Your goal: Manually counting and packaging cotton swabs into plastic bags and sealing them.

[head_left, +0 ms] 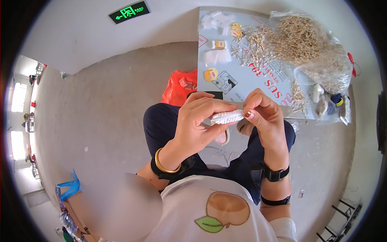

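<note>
My left hand and my right hand meet in front of me, above my lap. Between them I hold a small white oblong packet with a bumpy surface. The left hand wraps it from the left, and the right hand pinches its right end with thumb and fingers. A gold bangle sits on my left wrist and a black strap on my right. The packet's underside is hidden by my fingers.
A grey metal table stands just beyond my hands, with a pile of thin pale sticks, clear bags, and small yellow-and-white packets. A red plastic bag lies on the concrete floor to the left of the table.
</note>
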`<state>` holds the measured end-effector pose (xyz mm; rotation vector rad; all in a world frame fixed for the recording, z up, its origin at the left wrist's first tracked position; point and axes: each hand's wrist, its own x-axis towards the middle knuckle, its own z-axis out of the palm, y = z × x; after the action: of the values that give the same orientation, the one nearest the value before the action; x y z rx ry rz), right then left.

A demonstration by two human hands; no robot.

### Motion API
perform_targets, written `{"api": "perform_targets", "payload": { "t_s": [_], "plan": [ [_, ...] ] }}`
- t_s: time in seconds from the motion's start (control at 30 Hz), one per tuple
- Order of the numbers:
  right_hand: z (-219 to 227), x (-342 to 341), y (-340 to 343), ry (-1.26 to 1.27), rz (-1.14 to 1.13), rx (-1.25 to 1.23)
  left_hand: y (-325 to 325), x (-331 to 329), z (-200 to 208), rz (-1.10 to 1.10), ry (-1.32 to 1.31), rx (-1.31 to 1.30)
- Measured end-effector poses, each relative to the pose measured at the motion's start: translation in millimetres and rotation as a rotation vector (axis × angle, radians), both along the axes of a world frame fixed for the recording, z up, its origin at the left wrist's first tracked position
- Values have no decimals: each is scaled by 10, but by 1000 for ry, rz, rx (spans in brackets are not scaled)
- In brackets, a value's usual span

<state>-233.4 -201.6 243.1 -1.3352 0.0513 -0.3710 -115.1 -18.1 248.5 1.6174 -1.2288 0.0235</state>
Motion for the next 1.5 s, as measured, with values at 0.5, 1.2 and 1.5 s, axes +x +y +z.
{"api": "perform_targets", "payload": {
  "t_s": [0.5,1.2,1.5],
  "plan": [
    [-945,165,-587,248,-268,335,76,239,-1465,-76,1668,189],
    [-936,359,-673,292,-232,314,-19,1336,-1657,256,1204,382],
    [-590,674,-1579,69,-361,312,-1111,1597,-1988,145,482,607]
  ]
}}
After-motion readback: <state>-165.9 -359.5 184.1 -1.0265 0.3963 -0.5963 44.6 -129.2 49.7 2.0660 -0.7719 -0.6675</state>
